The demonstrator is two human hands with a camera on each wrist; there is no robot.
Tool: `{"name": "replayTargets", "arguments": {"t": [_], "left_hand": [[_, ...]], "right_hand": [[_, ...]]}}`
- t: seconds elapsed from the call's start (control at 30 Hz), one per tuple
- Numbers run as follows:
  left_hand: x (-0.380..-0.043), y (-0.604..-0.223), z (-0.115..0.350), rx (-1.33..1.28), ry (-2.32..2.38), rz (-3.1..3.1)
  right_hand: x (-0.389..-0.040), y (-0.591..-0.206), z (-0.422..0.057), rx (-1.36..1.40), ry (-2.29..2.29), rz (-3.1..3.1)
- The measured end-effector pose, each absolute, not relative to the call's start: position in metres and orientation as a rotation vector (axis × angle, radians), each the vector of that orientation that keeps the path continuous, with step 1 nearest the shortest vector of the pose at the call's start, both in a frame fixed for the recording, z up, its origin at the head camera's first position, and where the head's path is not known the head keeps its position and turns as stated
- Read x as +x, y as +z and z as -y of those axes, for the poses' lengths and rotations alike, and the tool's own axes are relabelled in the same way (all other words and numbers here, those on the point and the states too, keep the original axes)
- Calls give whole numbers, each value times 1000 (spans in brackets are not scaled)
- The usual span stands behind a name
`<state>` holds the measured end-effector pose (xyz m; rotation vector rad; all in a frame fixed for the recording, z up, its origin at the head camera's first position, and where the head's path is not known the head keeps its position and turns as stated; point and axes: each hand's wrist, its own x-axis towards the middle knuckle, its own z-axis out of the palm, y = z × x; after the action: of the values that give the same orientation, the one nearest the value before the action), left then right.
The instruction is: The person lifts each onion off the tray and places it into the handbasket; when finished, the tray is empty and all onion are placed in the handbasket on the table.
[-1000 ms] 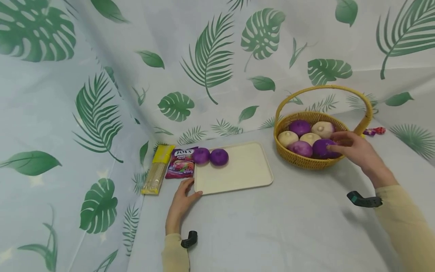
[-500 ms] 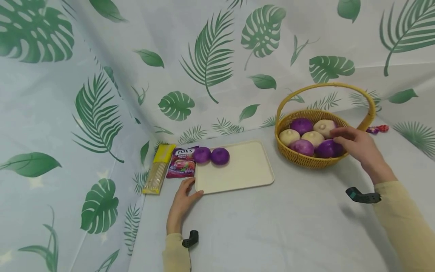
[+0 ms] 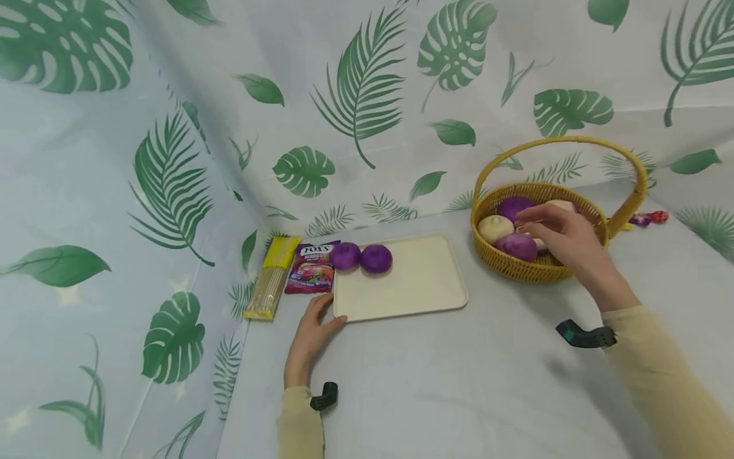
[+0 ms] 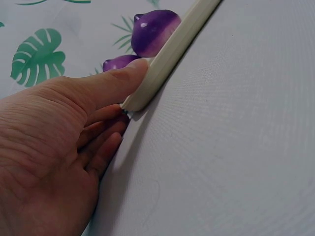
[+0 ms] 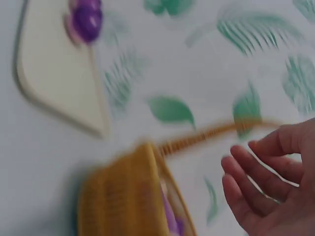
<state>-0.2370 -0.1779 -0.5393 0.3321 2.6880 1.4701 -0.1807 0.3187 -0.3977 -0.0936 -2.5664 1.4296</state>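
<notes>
My left hand (image 3: 309, 335) holds the near left corner of a cream tray (image 3: 413, 280). In the left wrist view the thumb (image 4: 130, 73) lies on the tray's rim, the other fingers bent around below it. Two purple onion-shaped vegetables (image 3: 376, 259) sit together at the tray's far left. My right hand (image 3: 564, 239) hovers over a wicker basket (image 3: 527, 271) of purple and cream vegetables, hiding part of them. Seen from the right wrist, this hand (image 5: 275, 182) has loosely bent fingers with nothing between them. A cream vegetable (image 3: 496, 229) and a lighter purple one (image 3: 517, 247) show left of it.
The basket's tall arched handle (image 3: 573, 138) rises behind the right hand. Left of the tray lie a Fox's Berries bag (image 3: 311, 271) and a yellow-ended clear packet of sticks (image 3: 269, 280). Small wrapped sweets (image 3: 657, 217) lie beyond the basket. Leaf-printed cloth walls stand behind and left.
My right hand has let go of the dark purple vegetable at the basket's front right and moved left over the basket. The left hand stays at the tray corner; the head view shifts slightly.
</notes>
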Motion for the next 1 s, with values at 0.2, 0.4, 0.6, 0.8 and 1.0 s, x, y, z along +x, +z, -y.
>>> {"name": "replayTargets", "arguments": {"t": [0.2,0.4,0.6,0.8,1.0], "left_hand": [[-245,-536,176,385,1465,-2694],[-252,-538,172,393,1447,-2682],[-253,-542,174,388,1438,-2694],[-247,-542,178,394,1449,-2672],[-245,-542,182,381,1464,-2680]], "right_hand": [[-207,-397,-256,249,1476,2530],[-234,-417,-202,284,1580,2536],[-269,-443,-149,302,1628,2579],[-298,-467,-112,318,1534,2686],[-319,-472,-84,372,1353,2777]]}}
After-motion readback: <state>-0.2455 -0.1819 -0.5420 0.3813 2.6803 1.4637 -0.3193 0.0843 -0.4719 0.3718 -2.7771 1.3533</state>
